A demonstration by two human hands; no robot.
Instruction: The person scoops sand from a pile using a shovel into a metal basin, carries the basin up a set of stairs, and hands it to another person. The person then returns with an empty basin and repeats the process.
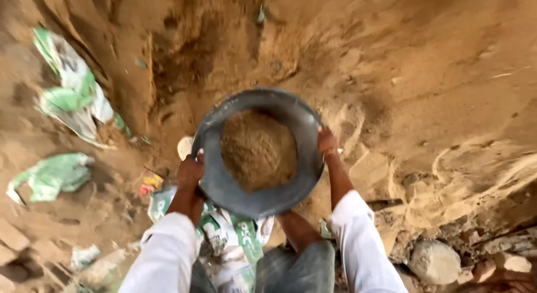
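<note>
sand-filled pan gripped between left hand and right hand.

Pan sits centre, sand inside it. Left hand on its left rim, right hand on its right rim. Sand bank behind and to the right. Printed sack on the ground under the pan's near edge. Torn sacks lie far left. Rocks at bottom right.
</note>
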